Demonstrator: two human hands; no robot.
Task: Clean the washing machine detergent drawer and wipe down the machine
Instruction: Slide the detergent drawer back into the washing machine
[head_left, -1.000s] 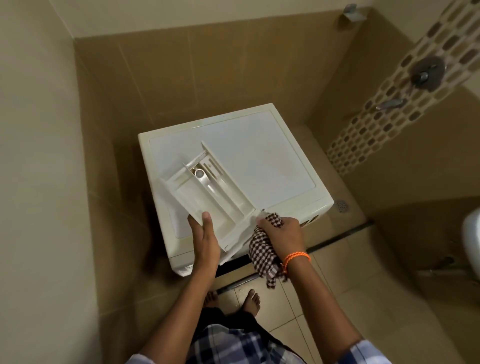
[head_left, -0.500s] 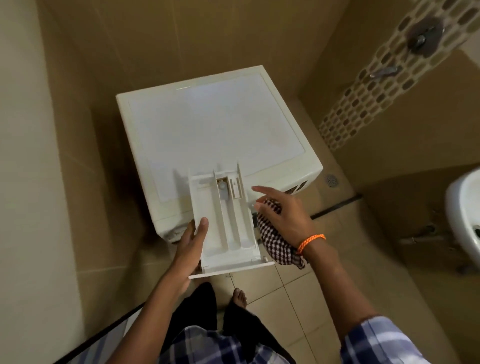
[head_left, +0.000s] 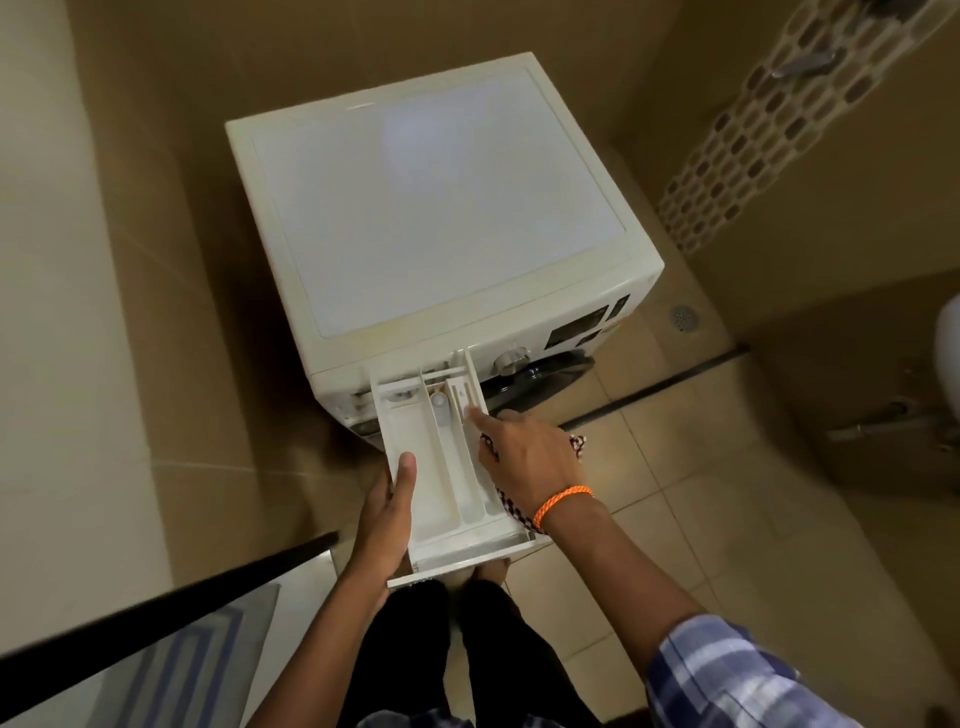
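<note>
At machine front: detergent drawer being slotted in, left hand gripping its edge, right hand bunching checked cloth. Wiping the washing machine likely remains.

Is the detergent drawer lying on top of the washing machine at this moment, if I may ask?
No, the detergent drawer is at the slot in the washing machine front, gripped by the left hand.
</note>
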